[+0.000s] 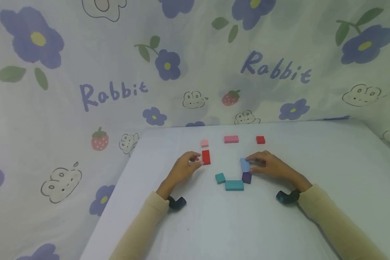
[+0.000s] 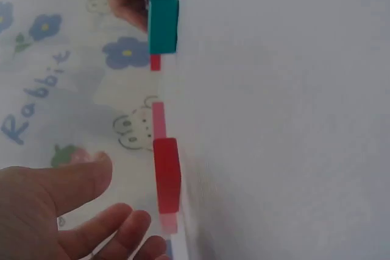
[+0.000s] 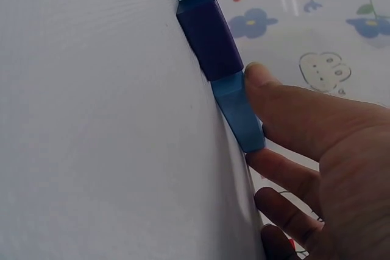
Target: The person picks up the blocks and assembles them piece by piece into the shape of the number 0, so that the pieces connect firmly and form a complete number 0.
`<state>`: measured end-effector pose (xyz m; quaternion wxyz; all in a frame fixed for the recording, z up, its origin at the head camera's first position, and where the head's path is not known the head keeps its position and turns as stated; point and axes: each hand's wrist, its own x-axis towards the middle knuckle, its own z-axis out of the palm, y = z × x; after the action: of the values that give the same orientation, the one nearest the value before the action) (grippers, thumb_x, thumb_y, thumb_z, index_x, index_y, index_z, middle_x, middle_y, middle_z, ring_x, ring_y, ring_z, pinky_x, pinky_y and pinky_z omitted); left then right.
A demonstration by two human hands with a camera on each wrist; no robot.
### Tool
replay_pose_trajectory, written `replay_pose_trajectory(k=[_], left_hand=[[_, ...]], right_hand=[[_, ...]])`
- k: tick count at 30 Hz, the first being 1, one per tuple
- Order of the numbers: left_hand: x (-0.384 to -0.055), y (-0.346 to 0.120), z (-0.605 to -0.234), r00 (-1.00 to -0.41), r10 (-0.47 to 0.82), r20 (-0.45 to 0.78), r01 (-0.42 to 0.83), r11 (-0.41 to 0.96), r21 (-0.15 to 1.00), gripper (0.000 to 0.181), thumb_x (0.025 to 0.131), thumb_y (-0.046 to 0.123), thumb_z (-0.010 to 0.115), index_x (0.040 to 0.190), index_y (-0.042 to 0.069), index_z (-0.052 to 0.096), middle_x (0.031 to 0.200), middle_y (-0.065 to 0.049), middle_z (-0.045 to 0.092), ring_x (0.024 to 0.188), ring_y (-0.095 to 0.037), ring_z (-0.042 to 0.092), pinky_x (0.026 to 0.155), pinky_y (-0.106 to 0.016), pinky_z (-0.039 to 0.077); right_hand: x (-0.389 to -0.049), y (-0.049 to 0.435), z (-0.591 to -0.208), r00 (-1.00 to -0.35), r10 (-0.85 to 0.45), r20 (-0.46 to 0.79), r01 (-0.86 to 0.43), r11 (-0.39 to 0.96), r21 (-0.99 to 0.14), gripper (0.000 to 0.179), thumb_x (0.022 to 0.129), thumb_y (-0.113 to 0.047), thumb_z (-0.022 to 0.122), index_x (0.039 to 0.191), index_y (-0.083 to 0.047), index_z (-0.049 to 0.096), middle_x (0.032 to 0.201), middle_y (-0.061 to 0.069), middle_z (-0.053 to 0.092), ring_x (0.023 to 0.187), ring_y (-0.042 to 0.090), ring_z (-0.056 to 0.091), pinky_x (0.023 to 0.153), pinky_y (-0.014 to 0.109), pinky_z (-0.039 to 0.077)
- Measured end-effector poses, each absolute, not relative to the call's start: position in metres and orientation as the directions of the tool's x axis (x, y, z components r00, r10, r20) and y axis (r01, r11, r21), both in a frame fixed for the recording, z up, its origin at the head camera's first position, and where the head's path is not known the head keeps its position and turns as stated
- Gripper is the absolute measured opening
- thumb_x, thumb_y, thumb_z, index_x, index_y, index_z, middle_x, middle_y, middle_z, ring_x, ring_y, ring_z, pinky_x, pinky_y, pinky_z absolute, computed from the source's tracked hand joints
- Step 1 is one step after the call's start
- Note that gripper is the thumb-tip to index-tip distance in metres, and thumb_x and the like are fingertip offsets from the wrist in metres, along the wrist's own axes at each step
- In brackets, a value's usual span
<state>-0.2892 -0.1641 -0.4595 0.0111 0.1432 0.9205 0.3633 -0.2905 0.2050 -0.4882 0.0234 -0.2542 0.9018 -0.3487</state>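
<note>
My right hand [image 1: 267,164] pinches a light blue block [image 1: 245,164] on the white table, thumb at its near end and index finger at the far end. That block meets a dark purple block [image 3: 212,38] in the right wrist view. A long teal block [image 1: 234,185] adjoins the purple one, with a smaller teal block [image 1: 220,178] at its left corner. My left hand [image 1: 183,167] stays just left of a red rectangular block [image 1: 206,157]. In the left wrist view its thumb and fingers are spread, with a gap to the red block [image 2: 167,175].
Farther back lie a small light pink block [image 1: 204,143], a longer pink block [image 1: 231,139] and a small red block [image 1: 260,139]. A patterned cloth [image 1: 169,94] hangs behind the table [image 1: 214,231]. Dark bands sit on both wrists.
</note>
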Motion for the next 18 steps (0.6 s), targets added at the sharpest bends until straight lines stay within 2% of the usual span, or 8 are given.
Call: replay_pose_trajectory(k=[5, 11, 18], left_hand=[[-0.305, -0.169, -0.462, -0.964, 0.263, -0.041, 0.174, 0.741, 0.649, 0.06, 0.091, 0.034, 0.073, 0.142, 0.014, 0.052, 0.138, -0.007, 0.059, 0.13, -0.026, 0.054, 0.109, -0.047, 0.045], [-0.321, -0.168, -0.466, -0.952, 0.29, -0.098, 0.166, 0.759, 0.63, 0.067, 0.088, 0.034, 0.076, 0.147, 0.016, 0.048, 0.148, -0.007, 0.052, 0.14, -0.027, 0.046, 0.114, -0.049, 0.039], [-0.331, -0.166, -0.465, -0.938, 0.318, -0.139, 0.18, 0.788, 0.589, 0.076, 0.085, 0.036, 0.079, 0.15, 0.016, 0.045, 0.153, -0.008, 0.046, 0.147, -0.029, 0.036, 0.118, -0.052, 0.034]], right_hand=[[-0.289, 0.205, -0.49, -0.871, -0.476, 0.12, -0.431, 0.625, -0.652, 0.048, 0.085, -0.033, 0.079, 0.129, -0.018, 0.067, 0.131, 0.003, 0.066, 0.12, 0.027, 0.054, 0.099, 0.05, 0.049], [-0.287, 0.204, -0.491, -0.878, -0.47, 0.093, -0.41, 0.637, -0.653, 0.048, 0.086, -0.035, 0.078, 0.13, -0.02, 0.066, 0.132, 0.003, 0.065, 0.122, 0.028, 0.054, 0.1, 0.051, 0.049], [-0.288, 0.204, -0.489, -0.865, -0.484, 0.133, -0.449, 0.627, -0.637, 0.046, 0.087, -0.033, 0.078, 0.13, -0.019, 0.067, 0.131, 0.002, 0.066, 0.12, 0.026, 0.055, 0.098, 0.048, 0.05]])
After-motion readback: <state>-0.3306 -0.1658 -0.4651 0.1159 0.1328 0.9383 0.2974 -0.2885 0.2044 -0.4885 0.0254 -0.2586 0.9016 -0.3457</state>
